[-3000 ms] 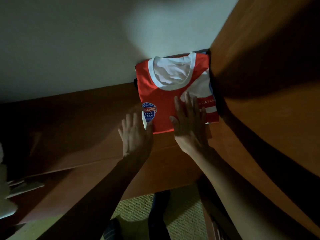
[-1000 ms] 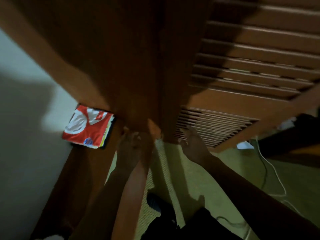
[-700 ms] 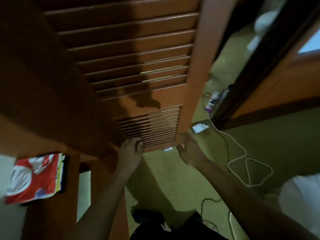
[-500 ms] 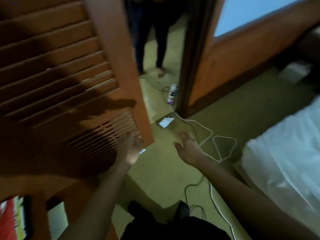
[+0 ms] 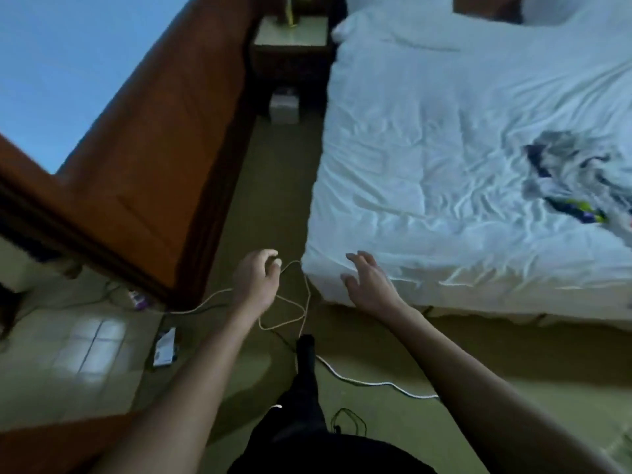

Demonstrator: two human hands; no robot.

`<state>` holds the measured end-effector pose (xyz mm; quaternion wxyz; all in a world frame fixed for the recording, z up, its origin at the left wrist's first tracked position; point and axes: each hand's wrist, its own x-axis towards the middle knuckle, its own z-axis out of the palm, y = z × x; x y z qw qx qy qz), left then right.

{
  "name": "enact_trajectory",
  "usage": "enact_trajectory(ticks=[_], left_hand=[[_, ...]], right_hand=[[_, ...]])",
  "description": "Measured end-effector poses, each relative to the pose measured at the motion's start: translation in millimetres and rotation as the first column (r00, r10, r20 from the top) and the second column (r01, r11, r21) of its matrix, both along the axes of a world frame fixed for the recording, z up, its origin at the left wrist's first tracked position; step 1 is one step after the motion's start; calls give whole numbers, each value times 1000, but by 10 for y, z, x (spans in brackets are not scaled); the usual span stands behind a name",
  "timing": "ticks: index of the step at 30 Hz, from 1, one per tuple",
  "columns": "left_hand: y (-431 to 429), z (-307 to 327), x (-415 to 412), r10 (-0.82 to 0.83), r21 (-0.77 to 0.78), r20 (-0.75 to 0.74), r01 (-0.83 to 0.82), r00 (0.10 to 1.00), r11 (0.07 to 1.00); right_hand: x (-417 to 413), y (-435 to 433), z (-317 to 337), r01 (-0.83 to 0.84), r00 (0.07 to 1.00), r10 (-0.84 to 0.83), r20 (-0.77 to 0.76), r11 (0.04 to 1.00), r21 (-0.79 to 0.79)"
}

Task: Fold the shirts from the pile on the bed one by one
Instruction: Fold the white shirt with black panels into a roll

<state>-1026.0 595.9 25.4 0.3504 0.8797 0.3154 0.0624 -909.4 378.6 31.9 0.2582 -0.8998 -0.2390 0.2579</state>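
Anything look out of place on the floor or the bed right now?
Yes. A thin white cable lies in loose loops on the floor by the bed corner, and a thicker cable trails near the feet, a likely trip hazard. A packet lies on the floor too. The shirt pile is crumpled, as expected.

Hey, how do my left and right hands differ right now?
The left hand has loosely curled fingers; the right hand has them spread. The left hand shows over the floor; the right hand over the bed corner. Both hold nothing.
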Motion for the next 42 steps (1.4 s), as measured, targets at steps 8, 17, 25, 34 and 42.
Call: enact_trajectory(ticks=[8,17,25,34,42], left_hand=[[-382,104,2069,-423,-11,-17,423,906,906],[-1065,14,3733,-685,-8,-31,685,728,729],[-2161,-318,4965,-803,-19,-88,805,589,593],[-3914,-1223,6788,-804,-64,-208,813,557,579],[-4842,-2730,7939,-743,9,-483,851,463,525]], right_hand=[[1213,-767,145,424,903,-426,62,905,46],[2144,-1510,126,687,723,-687,67,726,35],[3104,-2608,-168,802,595,-802,50,596,19],[4906,-4216,-893,815,576,-817,15,573,-93],[6575,-5435,-1860,798,596,-795,111,571,-192]])
